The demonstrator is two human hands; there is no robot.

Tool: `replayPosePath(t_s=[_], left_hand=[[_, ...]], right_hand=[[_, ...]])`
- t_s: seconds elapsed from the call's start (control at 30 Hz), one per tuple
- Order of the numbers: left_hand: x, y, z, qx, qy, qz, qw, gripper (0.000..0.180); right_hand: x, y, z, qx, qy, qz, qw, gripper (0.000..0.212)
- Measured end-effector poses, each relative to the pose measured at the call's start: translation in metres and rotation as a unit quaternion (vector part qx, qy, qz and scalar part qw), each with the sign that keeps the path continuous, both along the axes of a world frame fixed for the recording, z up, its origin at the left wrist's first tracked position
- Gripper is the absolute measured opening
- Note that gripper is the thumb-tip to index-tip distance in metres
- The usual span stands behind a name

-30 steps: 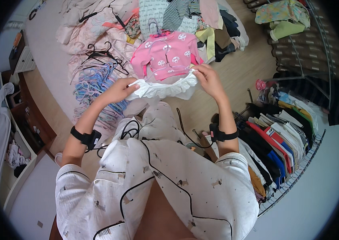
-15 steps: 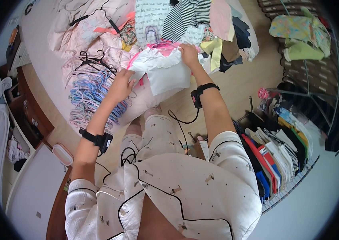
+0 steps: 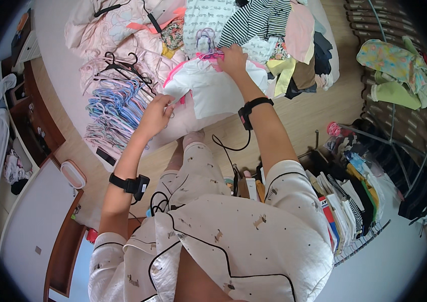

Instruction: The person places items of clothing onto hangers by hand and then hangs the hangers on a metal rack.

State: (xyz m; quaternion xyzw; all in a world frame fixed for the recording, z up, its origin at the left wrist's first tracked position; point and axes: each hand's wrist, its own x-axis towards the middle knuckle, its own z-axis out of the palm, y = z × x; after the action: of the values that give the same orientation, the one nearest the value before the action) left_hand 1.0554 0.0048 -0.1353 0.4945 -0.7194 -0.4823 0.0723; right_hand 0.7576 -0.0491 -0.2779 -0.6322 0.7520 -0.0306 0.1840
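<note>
A white shirt with pink trim (image 3: 216, 90) is spread on the near edge of the bed, a purple hanger (image 3: 204, 38) showing at its neck. My left hand (image 3: 157, 117) pinches the edge of its left sleeve between thumb and fingers. At the pink neckline, beside the hanger, my right hand (image 3: 234, 61) is closed on the fabric; its fingertips are partly hidden. Left of the shirt lies a thick row of blue, pink and purple hangers (image 3: 115, 108), with black hangers (image 3: 125, 70) above them.
Clothes pile up behind the shirt, among them a striped garment (image 3: 253, 22) and a pink one (image 3: 300, 27). A phone-like dark object (image 3: 106, 156) lies at the bed's corner. To the right stand a rack of hung clothes (image 3: 349, 196) and a metal frame (image 3: 392, 138).
My right hand has moved from the shirt's right shoulder to the neckline. My left hand stays at the sleeve. The whole view has shifted slightly.
</note>
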Motion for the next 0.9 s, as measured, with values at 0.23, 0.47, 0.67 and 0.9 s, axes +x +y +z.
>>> replayPosePath(t_s=[0.23, 0.47, 0.67, 0.9], left_hand=[[-0.015, -0.005, 0.008, 0.037, 0.02, -0.027, 0.999, 0.02], [-0.016, 0.006, 0.017, 0.036, 0.059, -0.044, 0.997, 0.023], [-0.042, 0.038, 0.043, -0.089, 0.131, -0.053, 0.986, 0.035], [-0.066, 0.061, 0.118, -0.23, 0.229, 0.033, 0.945, 0.017]], right_hand=[[-0.001, 0.008, -0.018, 0.02, -0.048, -0.026, 0.998, 0.028], [0.014, 0.065, 0.05, -0.011, -0.183, 0.068, 0.981, 0.029], [0.056, 0.131, 0.127, -0.114, -0.351, 0.017, 0.929, 0.019], [0.103, 0.178, 0.201, -0.174, -0.414, -0.081, 0.89, 0.014]])
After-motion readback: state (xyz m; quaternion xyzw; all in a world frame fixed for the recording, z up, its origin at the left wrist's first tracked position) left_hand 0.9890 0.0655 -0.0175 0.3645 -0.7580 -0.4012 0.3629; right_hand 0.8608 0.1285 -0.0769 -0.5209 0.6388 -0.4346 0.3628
